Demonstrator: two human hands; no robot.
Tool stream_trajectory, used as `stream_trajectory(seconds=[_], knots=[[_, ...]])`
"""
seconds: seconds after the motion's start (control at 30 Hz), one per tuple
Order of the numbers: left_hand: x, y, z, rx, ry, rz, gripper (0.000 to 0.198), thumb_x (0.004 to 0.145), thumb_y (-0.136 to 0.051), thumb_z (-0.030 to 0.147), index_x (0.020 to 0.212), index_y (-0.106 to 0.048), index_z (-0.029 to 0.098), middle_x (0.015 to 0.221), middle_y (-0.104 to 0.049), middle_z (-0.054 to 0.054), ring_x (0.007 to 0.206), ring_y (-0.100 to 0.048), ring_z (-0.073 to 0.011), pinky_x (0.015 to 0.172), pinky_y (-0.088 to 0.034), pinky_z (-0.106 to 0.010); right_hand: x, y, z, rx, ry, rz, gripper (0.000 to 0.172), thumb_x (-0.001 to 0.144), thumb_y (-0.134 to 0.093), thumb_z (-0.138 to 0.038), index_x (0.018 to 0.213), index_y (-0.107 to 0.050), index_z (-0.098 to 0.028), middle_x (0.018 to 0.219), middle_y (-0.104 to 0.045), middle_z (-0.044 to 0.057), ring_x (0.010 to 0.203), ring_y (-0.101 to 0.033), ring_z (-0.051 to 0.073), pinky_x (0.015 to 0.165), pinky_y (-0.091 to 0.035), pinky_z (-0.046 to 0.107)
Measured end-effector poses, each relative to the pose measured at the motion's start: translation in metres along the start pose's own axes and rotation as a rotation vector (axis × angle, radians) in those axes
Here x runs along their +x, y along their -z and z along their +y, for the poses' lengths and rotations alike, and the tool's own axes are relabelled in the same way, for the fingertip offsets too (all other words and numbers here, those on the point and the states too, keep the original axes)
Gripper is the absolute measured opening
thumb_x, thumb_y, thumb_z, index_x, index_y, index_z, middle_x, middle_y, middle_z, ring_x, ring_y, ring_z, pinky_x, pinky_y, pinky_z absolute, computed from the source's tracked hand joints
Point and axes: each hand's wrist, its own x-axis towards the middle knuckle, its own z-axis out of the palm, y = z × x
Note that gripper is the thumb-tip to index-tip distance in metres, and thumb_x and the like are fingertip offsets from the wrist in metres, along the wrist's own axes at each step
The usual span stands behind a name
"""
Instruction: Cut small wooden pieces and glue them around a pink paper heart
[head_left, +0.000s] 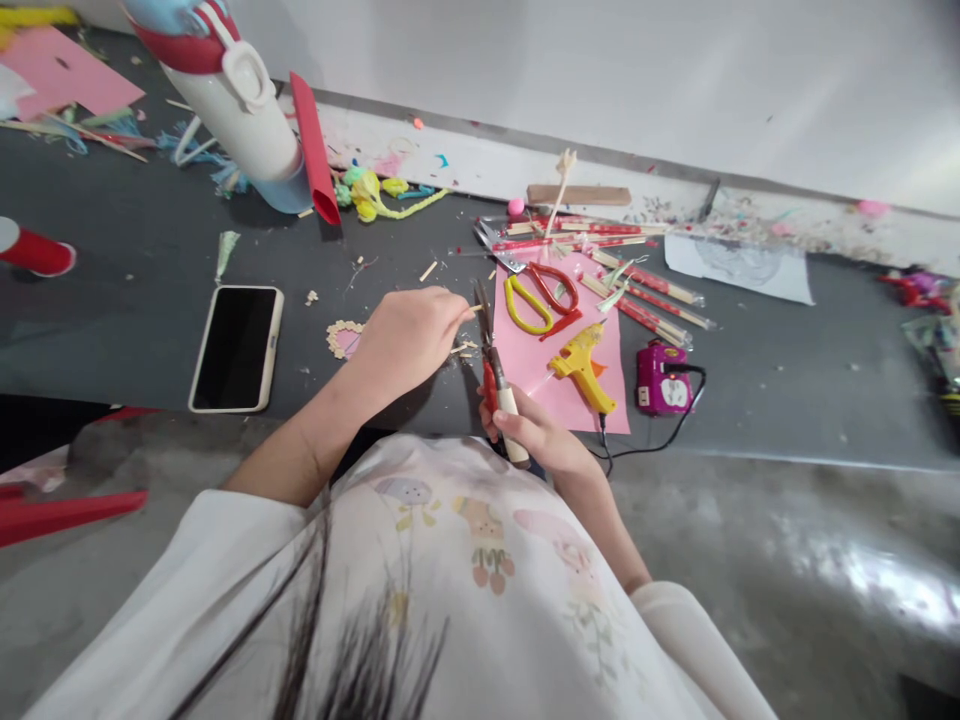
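My left hand [409, 335] is closed in a pinch on a thin wooden stick [466, 310] and rests on the dark table. My right hand [536, 432] grips the red and beige handles of a pair of cutting pliers [491, 345], whose dark jaws point away from me toward the stick's end. Small wood offcuts lie between the hands. A little heart-shaped wooden piece [343, 337] sits just left of my left hand.
A pink sheet [600, 345] carries scissors [540, 292] and a yellow glue gun [583, 367]. Wrapped chopsticks [645, 295] lie behind, a purple power box [662, 378] to the right. A phone [237, 347] lies at left, a white bottle [240, 100] behind it.
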Motion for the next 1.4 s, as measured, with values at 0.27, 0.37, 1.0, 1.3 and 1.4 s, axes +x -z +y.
stream_trajectory(seconds=[0.27,0.37,1.0,1.3,1.4], knots=[[-0.008,-0.010,0.017,0.054,0.009,0.208,0.031,0.100,-0.040,0.029,0.107,-0.067,0.016,0.104,-0.069,-0.013,0.102,-0.061,-0.0264,0.087,-0.042,-0.040,0.007,-0.006,0.002,0.037,-0.009,0.094,0.038,0.085,-0.059,-0.050,0.108,-0.052,-0.021,0.082,-0.053,0.000,0.072,-0.050,0.016,0.065,-0.041,0.031],[-0.017,-0.019,0.024,-0.168,0.109,0.226,0.036,0.100,-0.038,0.039,0.097,-0.066,0.017,0.099,-0.069,-0.012,0.095,-0.062,-0.0237,0.086,-0.044,-0.039,0.008,-0.005,-0.001,0.022,0.019,0.138,0.037,0.085,-0.058,-0.050,0.107,-0.052,-0.021,0.081,-0.054,0.000,0.072,-0.050,0.017,0.067,-0.042,0.032],[-0.024,-0.069,0.042,-1.708,0.548,-0.262,0.051,0.057,-0.089,0.028,0.093,-0.056,0.015,0.081,-0.066,0.000,0.073,-0.064,-0.0135,0.071,-0.049,-0.029,0.007,-0.001,0.003,-0.049,0.207,0.130,0.040,0.085,-0.061,-0.051,0.113,-0.051,-0.023,0.084,-0.056,0.002,0.087,-0.055,0.021,0.075,-0.046,0.035],[-0.025,-0.076,0.039,-1.675,0.536,-0.263,0.047,0.059,-0.088,0.031,0.088,-0.054,0.016,0.078,-0.066,0.000,0.071,-0.065,-0.0143,0.071,-0.049,-0.029,0.010,0.000,0.009,0.013,0.136,0.129,0.034,0.084,-0.064,-0.047,0.104,-0.052,-0.022,0.080,-0.054,0.000,0.076,-0.051,0.016,0.068,-0.045,0.032],[-0.023,-0.077,0.040,-1.653,0.536,-0.269,0.049,0.059,-0.088,0.034,0.088,-0.054,0.016,0.077,-0.067,0.000,0.068,-0.064,-0.0136,0.071,-0.050,-0.030,0.010,0.000,0.007,0.014,0.128,0.132,0.035,0.084,-0.064,-0.047,0.104,-0.052,-0.021,0.087,-0.057,0.002,0.083,-0.054,0.018,0.073,-0.046,0.033]])
